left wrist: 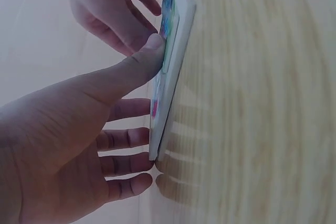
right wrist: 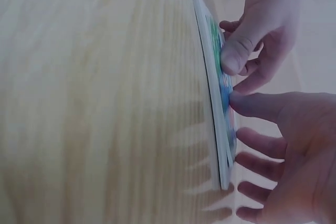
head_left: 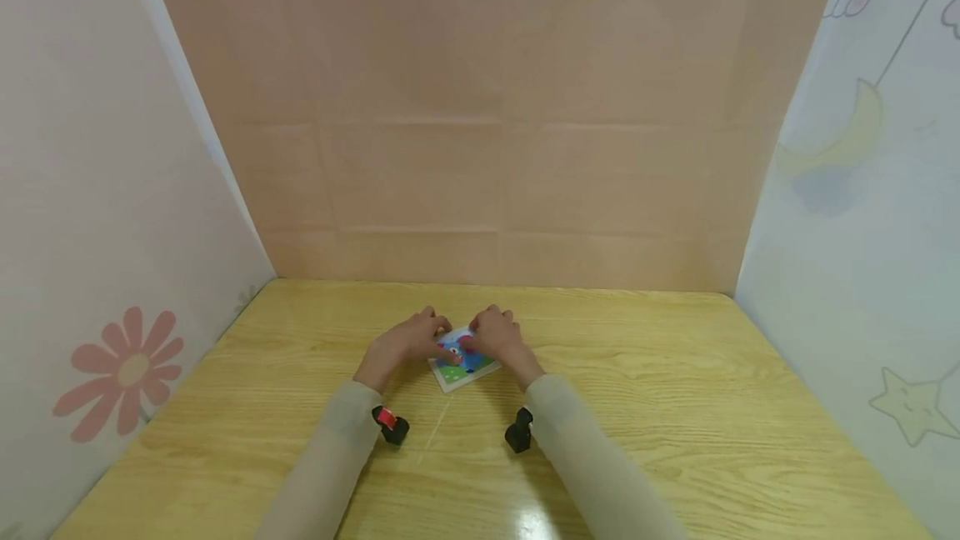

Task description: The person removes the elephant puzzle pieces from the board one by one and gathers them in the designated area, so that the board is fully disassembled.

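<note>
A small flat picture board [head_left: 452, 375] with a pale raised rim lies tilted on the table, showing a blue animal with pink parts over green. My left hand [head_left: 408, 342] is at its left side; in the left wrist view, the thumb of that hand [left wrist: 68, 124] presses on the picture while its nearly straight fingers reach past the edge. From the right, my right hand [head_left: 501, 335] covers the board's upper right part. In the right wrist view, the thumb tip of that hand [right wrist: 304, 145] touches the picture, with its other fingers spread along the edge.
The wood-grain table [head_left: 645, 407] runs back to a tan creased backdrop [head_left: 495, 148]. Pale printed walls stand left [head_left: 90, 148] and right [head_left: 885, 257]. Black wrist cameras hang at the left cuff [head_left: 392, 427] and right cuff [head_left: 519, 432].
</note>
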{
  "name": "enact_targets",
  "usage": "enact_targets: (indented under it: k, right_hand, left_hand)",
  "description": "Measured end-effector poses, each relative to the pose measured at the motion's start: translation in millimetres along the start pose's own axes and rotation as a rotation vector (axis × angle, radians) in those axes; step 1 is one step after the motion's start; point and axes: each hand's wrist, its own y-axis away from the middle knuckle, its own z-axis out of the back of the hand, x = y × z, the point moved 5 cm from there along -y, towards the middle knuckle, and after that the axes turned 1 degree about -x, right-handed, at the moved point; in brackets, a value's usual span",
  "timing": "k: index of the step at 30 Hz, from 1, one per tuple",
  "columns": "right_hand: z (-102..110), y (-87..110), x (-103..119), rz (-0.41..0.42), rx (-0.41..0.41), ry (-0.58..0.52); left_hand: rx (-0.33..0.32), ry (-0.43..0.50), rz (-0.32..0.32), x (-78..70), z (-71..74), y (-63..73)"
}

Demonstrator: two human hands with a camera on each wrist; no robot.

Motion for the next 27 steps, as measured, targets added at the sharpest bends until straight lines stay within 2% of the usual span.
enact_targets:
  k: [4, 10, 14, 18, 24, 27]
  right_hand:
    - [-1.5, 0.0, 0.9, -0.040, -0.033, 0.006]
    - [-0.9, 0.7, 4.2, -0.058, -0.058, -0.011]
    - [0.0, 2.7, 3.7, -0.076, -0.056, -0.071]
    - [1.9, 4.8, 4.7, -0.044, -0.057, -0.160]
    - [2.5, 5.5, 1.8, -0.041, -0.079, -0.073]
    - [2.0, 4.9, 0.5, -0.035, -0.083, -0.080]
  left_hand:
    - [0.010, 0.003, 0.002, -3.4, -0.1, 1.1]
    - [0.001, -0.006, 0.001, -6.2, 0.6, 0.5]
    - [0.004, 0.008, 0.005, -7.9, -0.3, -1.0]
    - [0.004, 0.028, 0.016, -8.8, -1.6, -2.3]
    - [-0.016, 0.049, 0.009, -8.2, -1.0, -1.7]
    - [-0.021, 0.055, 0.003, -8.4, 0.1, 0.0]
